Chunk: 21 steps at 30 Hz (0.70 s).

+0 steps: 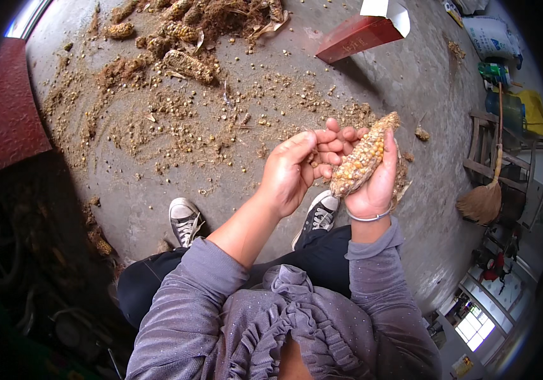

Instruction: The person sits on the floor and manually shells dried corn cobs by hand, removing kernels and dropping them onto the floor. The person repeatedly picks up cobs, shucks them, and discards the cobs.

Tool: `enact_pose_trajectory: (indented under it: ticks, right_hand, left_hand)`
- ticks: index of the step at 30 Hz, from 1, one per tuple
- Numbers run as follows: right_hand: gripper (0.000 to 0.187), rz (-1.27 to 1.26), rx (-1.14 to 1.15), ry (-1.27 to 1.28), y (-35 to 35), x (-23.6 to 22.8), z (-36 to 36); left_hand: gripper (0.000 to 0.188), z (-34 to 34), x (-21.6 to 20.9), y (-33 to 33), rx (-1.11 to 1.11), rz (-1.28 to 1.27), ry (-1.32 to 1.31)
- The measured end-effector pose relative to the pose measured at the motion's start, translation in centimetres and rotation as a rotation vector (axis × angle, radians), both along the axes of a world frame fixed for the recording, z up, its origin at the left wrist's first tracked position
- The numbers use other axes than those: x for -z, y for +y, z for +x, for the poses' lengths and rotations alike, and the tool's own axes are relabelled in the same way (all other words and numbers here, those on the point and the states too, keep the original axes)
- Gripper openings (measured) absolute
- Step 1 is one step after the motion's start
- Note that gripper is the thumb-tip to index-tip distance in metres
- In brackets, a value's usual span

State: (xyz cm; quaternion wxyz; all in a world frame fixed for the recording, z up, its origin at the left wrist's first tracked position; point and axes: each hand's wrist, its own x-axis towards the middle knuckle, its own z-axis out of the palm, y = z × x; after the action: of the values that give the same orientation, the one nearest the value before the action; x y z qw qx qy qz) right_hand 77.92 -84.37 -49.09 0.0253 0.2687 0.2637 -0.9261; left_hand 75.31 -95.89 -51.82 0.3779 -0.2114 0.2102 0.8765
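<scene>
Soft daylight evenly lights the corn cob [365, 155], which appears fairly sharp. Beyond the cob, a red carton [357, 39] casts a dark shadow on the floor [439, 95]; far to the cob's lower right, a window [475, 329] glares white. Well to its lower left, detail sinks into near-black. Fisheye distortion bends outlines toward the dark rim.

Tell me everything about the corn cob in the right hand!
The corn cob is long and dry-looking, narrowing toward its upper end. Bumpy kernels cover much of the visible side, mixing yellow, cream and brownish patches. It slants, upper end toward the picture's right, above the floor in the right hand, which rests along its right side. The left hand is close to its left side; whether it touches is unclear.
</scene>
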Motion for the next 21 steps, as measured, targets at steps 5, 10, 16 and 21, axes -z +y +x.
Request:
enact_pose_trajectory:
  ticks: [5, 10, 16, 21]
  right_hand:
    - [0.032, 0.204, 0.011, -0.072, -1.2, 0.5, -0.4]
    - [0.029, 0.398, -0.007, -0.083, -2.0, 1.0, 0.3]
    - [0.026, 0.370, -0.006, -0.070, -2.7, 0.6, 0.3]
    - [0.028, 0.315, -0.043, -0.020, -2.6, 0.6, 0.1]
  left_hand:
    - [0.032, 1.0, 1.2, 0.3, 0.075, -0.256, 0.383]
    - [0.024, 1.5, 1.1, 0.3, 0.226, -0.600, 0.899]
    - [0.026, 2.1, 1.7, 0.6, 0.046, -0.522, 0.770]
    - [0.030, 1.5, 2.0, 0.5, -0.012, -0.486, 0.726]
